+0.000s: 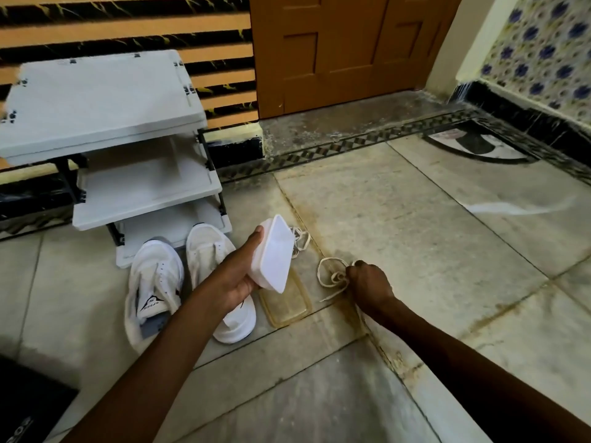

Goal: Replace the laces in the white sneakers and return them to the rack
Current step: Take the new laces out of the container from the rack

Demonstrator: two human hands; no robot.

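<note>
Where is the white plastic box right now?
Mid-frame in the head view, the left hand holds the white plastic box above a translucent lid on the floor, right of the white sneakers, left of the lace the right hand grips.

Pale tiled floor (415, 219), brown wooden door (345, 52), striped wall (128, 24)

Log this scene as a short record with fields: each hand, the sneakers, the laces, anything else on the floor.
left hand: holds a white rectangular plastic container, tilted
right hand: grips a cream flat shoelace lying on the tiled floor
white sneakers: both on the floor, before the white three-tier plastic rack
second cream shoelace: on the floor, partly behind the container
translucent yellowish lid: flat on the floor below the container
</note>
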